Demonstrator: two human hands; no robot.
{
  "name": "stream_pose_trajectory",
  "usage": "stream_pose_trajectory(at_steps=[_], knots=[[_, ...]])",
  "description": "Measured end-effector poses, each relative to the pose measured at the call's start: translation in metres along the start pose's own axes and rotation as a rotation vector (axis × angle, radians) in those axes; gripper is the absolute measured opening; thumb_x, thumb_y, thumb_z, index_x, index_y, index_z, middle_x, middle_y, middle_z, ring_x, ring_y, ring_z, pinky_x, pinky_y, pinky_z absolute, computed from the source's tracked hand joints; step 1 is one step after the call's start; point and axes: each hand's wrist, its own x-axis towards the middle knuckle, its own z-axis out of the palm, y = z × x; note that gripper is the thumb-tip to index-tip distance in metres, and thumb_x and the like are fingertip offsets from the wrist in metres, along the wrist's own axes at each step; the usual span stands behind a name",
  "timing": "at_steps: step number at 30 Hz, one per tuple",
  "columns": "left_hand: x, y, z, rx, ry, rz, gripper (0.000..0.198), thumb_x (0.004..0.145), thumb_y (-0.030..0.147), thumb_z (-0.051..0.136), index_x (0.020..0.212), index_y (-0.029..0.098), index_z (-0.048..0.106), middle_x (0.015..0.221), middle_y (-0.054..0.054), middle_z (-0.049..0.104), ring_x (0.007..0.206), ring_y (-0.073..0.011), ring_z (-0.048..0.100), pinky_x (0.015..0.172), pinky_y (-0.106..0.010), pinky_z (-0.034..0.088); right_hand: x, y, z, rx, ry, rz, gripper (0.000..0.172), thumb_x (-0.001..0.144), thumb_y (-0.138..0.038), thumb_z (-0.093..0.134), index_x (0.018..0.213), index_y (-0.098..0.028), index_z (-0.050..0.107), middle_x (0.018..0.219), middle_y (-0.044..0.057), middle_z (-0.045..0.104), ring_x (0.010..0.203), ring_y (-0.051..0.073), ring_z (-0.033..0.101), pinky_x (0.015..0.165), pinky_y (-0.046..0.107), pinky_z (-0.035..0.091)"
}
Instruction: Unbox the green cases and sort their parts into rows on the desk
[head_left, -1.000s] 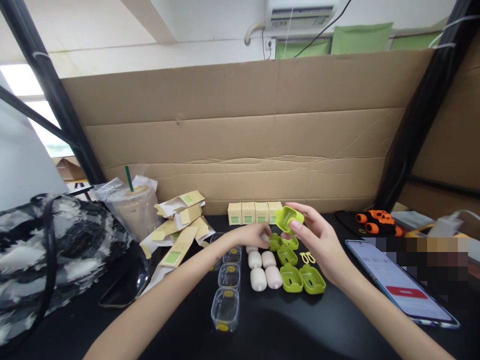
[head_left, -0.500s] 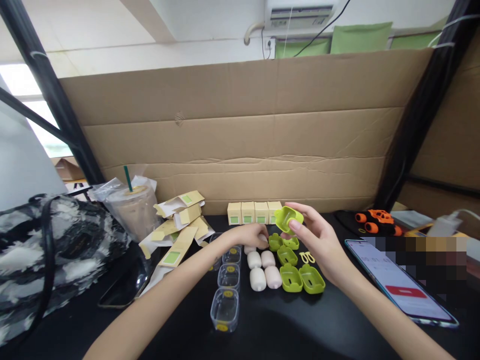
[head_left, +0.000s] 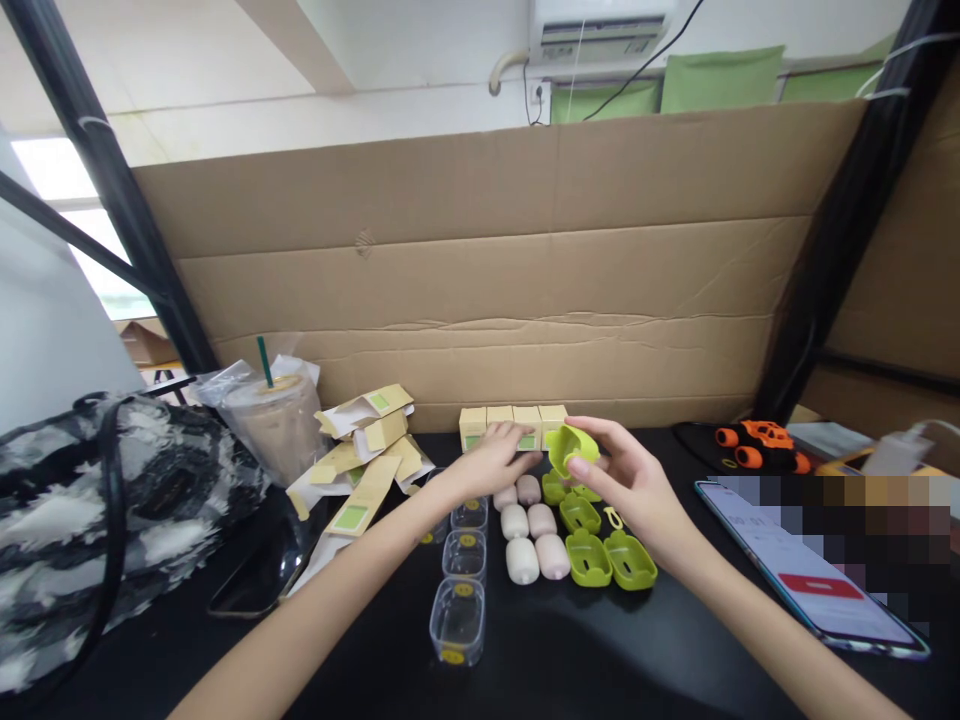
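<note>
My right hand (head_left: 630, 480) pinches a lime green silicone case (head_left: 570, 447) and holds it above the black table. My left hand (head_left: 491, 458) is lifted with its fingers curled, just left of that case and in front of a row of small yellow boxes (head_left: 512, 424); what it holds, if anything, is hidden. Below the hands lie several pale pink cases (head_left: 532, 540) in two columns. Right of them sit several more green cases (head_left: 604, 553). A column of clear plastic cases (head_left: 459, 590) runs toward me on the left.
A pile of opened yellow cartons (head_left: 364, 455), an iced drink cup in a bag (head_left: 276, 420) and a black and white bag (head_left: 97, 510) fill the left. A phone (head_left: 802, 570) and an orange toy car (head_left: 757, 445) lie at right. A cardboard wall (head_left: 525, 270) backs the table.
My left hand rose from the pink cases toward the green case. My right hand lowered the green case slightly to meet it. The view shifted a little to the right.
</note>
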Motion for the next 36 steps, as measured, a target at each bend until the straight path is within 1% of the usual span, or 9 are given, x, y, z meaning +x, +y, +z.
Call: stream_pose_trajectory(at_steps=[2,4,10,13,16,20,25,30,36], knots=[[-0.015,0.009,-0.005,-0.070,0.100,-0.042,0.030,0.089,0.034,0.043,0.113,0.017,0.048,0.119,-0.013,0.055,0.108,-0.0226,0.053,0.097,-0.040,0.039,-0.002,0.005,0.003,-0.056,-0.005,-0.029,0.043,0.078,-0.036,0.067,0.116,-0.026,0.049,0.111,0.005,0.057,0.086,0.018,0.064,0.078,0.034,0.055],[-0.033,0.018,-0.007,-0.151,0.148,-0.087,0.031,0.093,0.036,0.034,0.113,0.016,0.045,0.111,-0.013,0.058,0.098,-0.0198,0.058,0.087,-0.036,0.046,-0.006,0.010,0.007,-0.163,0.002,-0.065,0.046,0.077,-0.034,0.068,0.117,-0.028,0.046,0.115,0.005,0.056,0.091,0.019,0.063,0.081,0.035,0.054],[-0.076,0.035,-0.002,-0.813,-0.082,-0.257,0.027,0.084,0.038,0.055,0.097,0.015,0.061,0.090,-0.006,0.066,0.086,-0.0176,0.061,0.080,-0.029,0.047,-0.025,0.016,0.022,-0.506,-0.114,-0.175,0.043,0.081,-0.031,0.065,0.119,-0.029,0.045,0.113,0.004,0.060,0.099,0.021,0.061,0.087,0.038,0.051],[-0.083,0.036,-0.003,-0.996,-0.070,-0.330,0.028,0.081,0.038,0.062,0.098,0.015,0.066,0.088,-0.006,0.068,0.083,-0.0168,0.062,0.078,-0.027,0.047,-0.033,0.014,0.027,-0.541,-0.215,-0.273,0.042,0.085,-0.027,0.060,0.124,-0.031,0.044,0.124,0.005,0.054,0.114,0.022,0.054,0.095,0.038,0.047],[-0.085,0.035,-0.007,-0.991,0.014,-0.378,0.028,0.073,0.036,0.070,0.090,0.013,0.069,0.079,-0.005,0.069,0.073,-0.0150,0.062,0.073,-0.026,0.047,-0.034,0.010,0.028,-0.523,-0.231,-0.296,0.033,0.088,-0.026,0.054,0.120,-0.030,0.051,0.124,0.006,0.053,0.117,0.022,0.051,0.094,0.038,0.047],[-0.085,0.034,-0.008,-0.954,0.073,-0.391,0.028,0.066,0.034,0.076,0.083,0.013,0.070,0.079,-0.004,0.069,0.073,-0.0156,0.062,0.075,-0.027,0.047,-0.032,0.012,0.028,-0.334,-0.157,-0.078,0.018,0.087,-0.031,0.058,0.103,-0.023,0.058,0.089,0.004,0.065,0.079,0.017,0.064,0.071,0.032,0.054],[-0.085,0.028,-0.001,-0.947,0.036,-0.372,0.033,0.059,0.032,0.081,0.083,0.013,0.069,0.080,-0.004,0.065,0.078,-0.0170,0.062,0.079,-0.031,0.047,-0.032,0.023,0.029,-0.068,-0.186,0.164,0.020,0.082,-0.037,0.063,0.080,-0.020,0.055,0.072,0.000,0.062,0.054,0.012,0.059,0.050,0.026,0.049],[-0.088,0.024,0.003,-0.783,0.056,-0.251,0.021,0.063,0.030,0.078,0.072,0.014,0.071,0.087,-0.004,0.055,0.080,-0.0156,0.057,0.074,-0.027,0.047,-0.030,0.023,0.028,-0.029,-0.217,0.181,0.023,0.077,-0.036,0.068,0.069,-0.019,0.055,0.069,0.000,0.062,0.052,0.011,0.056,0.051,0.026,0.047],[-0.089,0.023,0.006,-0.861,0.002,-0.259,0.020,0.069,0.028,0.073,0.083,0.014,0.071,0.083,-0.002,0.054,0.080,-0.0154,0.056,0.075,-0.028,0.045,-0.024,0.010,0.024,-0.167,-0.178,0.116,0.023,0.073,-0.036,0.071,0.060,-0.018,0.064,0.064,0.001,0.064,0.058,0.014,0.058,0.057,0.029,0.047]])
